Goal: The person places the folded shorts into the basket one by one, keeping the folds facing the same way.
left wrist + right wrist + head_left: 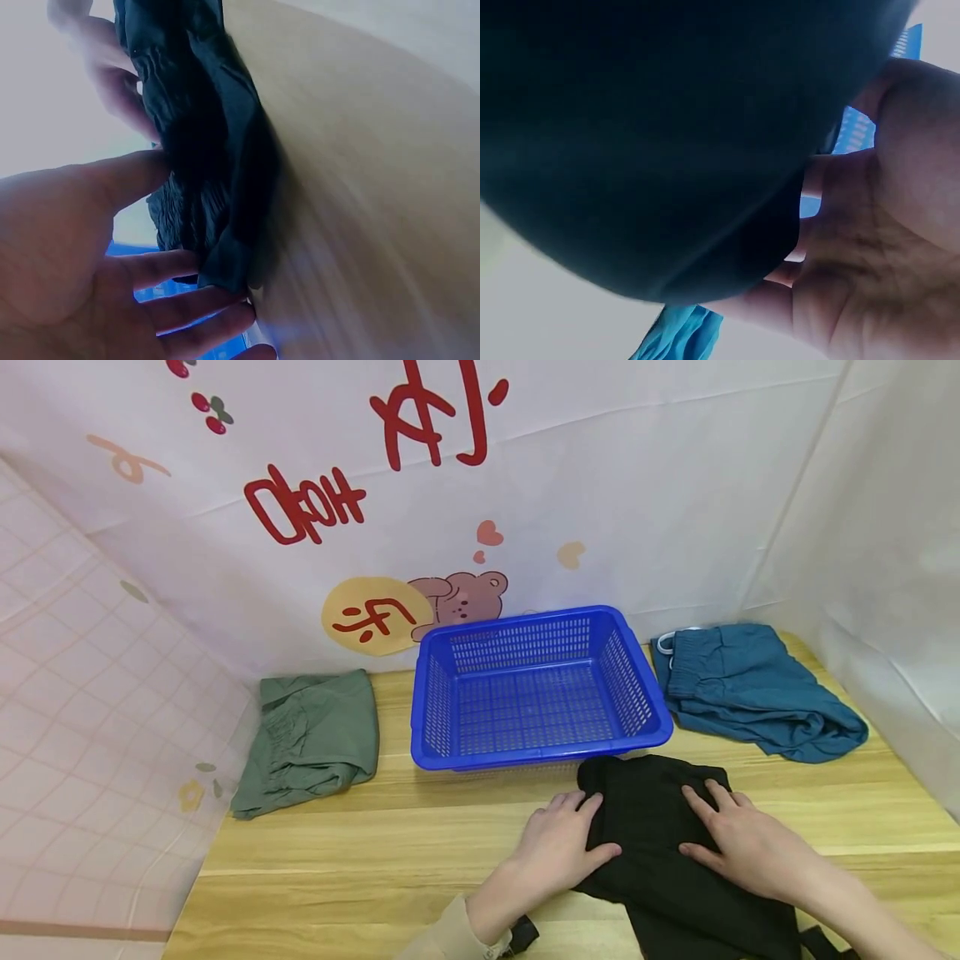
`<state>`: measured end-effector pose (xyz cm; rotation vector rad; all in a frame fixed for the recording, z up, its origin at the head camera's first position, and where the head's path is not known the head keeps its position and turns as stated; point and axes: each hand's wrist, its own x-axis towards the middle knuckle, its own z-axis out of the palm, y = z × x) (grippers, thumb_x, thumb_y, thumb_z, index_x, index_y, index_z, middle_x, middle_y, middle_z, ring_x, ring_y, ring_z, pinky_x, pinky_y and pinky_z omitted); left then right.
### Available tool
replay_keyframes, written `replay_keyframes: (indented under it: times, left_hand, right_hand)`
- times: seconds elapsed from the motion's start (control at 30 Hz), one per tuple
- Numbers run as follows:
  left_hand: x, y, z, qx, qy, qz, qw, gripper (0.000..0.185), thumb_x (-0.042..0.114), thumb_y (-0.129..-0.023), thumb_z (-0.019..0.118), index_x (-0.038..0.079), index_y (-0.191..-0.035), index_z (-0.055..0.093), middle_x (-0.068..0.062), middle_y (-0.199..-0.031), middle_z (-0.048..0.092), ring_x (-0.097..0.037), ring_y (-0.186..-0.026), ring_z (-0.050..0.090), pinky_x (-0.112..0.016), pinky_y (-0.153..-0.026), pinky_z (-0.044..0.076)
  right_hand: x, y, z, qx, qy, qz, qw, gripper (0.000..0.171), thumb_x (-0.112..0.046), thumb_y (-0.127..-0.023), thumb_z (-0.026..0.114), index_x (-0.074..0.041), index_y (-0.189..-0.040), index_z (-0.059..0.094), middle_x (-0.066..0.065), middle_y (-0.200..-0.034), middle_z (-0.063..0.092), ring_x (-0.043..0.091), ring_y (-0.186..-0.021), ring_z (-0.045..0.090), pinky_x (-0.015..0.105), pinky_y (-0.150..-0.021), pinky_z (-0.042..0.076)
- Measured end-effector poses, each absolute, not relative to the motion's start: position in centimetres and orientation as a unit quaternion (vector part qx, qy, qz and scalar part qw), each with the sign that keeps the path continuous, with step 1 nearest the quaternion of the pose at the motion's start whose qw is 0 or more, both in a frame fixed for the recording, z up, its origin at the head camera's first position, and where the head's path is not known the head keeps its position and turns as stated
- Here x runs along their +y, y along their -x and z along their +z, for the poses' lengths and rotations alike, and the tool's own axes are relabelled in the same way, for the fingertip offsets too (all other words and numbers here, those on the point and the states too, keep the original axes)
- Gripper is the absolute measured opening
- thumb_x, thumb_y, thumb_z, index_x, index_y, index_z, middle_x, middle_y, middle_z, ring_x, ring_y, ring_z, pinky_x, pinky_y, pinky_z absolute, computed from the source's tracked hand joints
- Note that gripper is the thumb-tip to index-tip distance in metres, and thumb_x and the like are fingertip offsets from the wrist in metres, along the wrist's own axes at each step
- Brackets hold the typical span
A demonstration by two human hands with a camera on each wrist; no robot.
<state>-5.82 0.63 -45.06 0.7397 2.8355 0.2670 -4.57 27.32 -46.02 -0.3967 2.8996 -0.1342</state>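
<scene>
A black garment [648, 831] with a gathered elastic part lies folded on the table, just in front of the blue basket. My left hand [555, 847] touches its left edge, thumb spread toward the middle and fingers extended. On its right side rests my right hand [750, 843], palm down with the fingers spread. The left wrist view shows the thumb and fingertips of the left hand [67, 247] against the ruched black cloth [199, 112]. Seen from the right wrist, dark fabric [652, 150] bulges close to the camera and covers some fingertips of the right hand [870, 232].
A blue slotted plastic basket [532, 753] stands at the back centre of the wooden table [360, 868]. Folded green shorts [318, 743] lie to its left, and a teal garment with a white drawstring [750, 689] to its right. Printed cloth walls [637, 485] enclose the back and sides.
</scene>
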Motion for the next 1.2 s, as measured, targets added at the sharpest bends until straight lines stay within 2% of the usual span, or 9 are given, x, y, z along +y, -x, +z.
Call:
replay_keyframes:
  times: [0.23, 0.53, 0.73, 1.0, 1.2]
  left_hand:
    - [-2.3, 5.3, -45.4, 0.958, -0.234, 0.136, 0.097, 0.067, 0.058, -0.098, 0.066, 0.019, -0.152, 0.056, -0.007, -0.151, 0.063, -0.022, -0.139, 0.061, -0.04, -0.1, 0.06]
    - [-6.6, 5.0, -44.9, 0.956, -0.186, 0.182, 0.132, 0.067, 0.053, -0.093, 0.075, 0.016, -0.148, 0.061, -0.008, -0.149, 0.065, -0.027, -0.138, 0.061, -0.052, -0.103, 0.058]
    - [-9.0, 5.1, -44.1, 0.957, -0.169, 0.191, 0.136, 0.067, 0.049, -0.091, 0.079, 0.013, -0.145, 0.062, -0.011, -0.146, 0.066, -0.03, -0.137, 0.063, -0.053, -0.105, 0.057]
    - [-10.7, 5.5, -43.1, 0.969, -0.147, 0.142, 0.143, 0.068, 0.047, -0.088, 0.083, 0.008, -0.14, 0.064, -0.017, -0.136, 0.071, -0.035, -0.122, 0.07, -0.053, -0.094, 0.06]
    - [-11.3, 5.9, -43.1, 0.966, -0.137, 0.17, 0.14, 0.068, 0.042, -0.085, 0.087, 0.003, -0.137, 0.065, -0.02, -0.133, 0.071, -0.038, -0.118, 0.071, -0.054, -0.094, 0.059]
  right_hand:
    - [25.3, 4.9, -45.4, 0.975, 0.155, -0.079, 0.136, 0.085, -0.059, -0.09, 0.074, 0.001, -0.148, 0.055, 0.04, -0.146, 0.052, 0.062, -0.123, 0.059, 0.068, -0.097, 0.054]
    - [22.3, 5.5, -44.9, 0.955, 0.192, -0.132, 0.185, 0.084, -0.059, -0.091, 0.074, -0.004, -0.152, 0.054, 0.035, -0.152, 0.051, 0.056, -0.132, 0.058, 0.068, -0.104, 0.052]
    - [20.1, 6.1, -44.8, 0.949, 0.213, -0.161, 0.171, 0.081, -0.054, -0.092, 0.075, -0.005, -0.152, 0.054, 0.033, -0.154, 0.05, 0.054, -0.138, 0.054, 0.066, -0.106, 0.051]
    - [18.0, 6.5, -45.0, 0.939, 0.239, -0.196, 0.15, 0.076, -0.051, -0.094, 0.074, -0.008, -0.153, 0.053, 0.029, -0.158, 0.049, 0.051, -0.143, 0.051, 0.064, -0.11, 0.05]
    - [17.8, 6.7, -45.0, 0.937, 0.242, -0.221, 0.122, 0.07, -0.045, -0.097, 0.074, -0.009, -0.154, 0.053, 0.026, -0.159, 0.049, 0.047, -0.143, 0.053, 0.061, -0.11, 0.051]
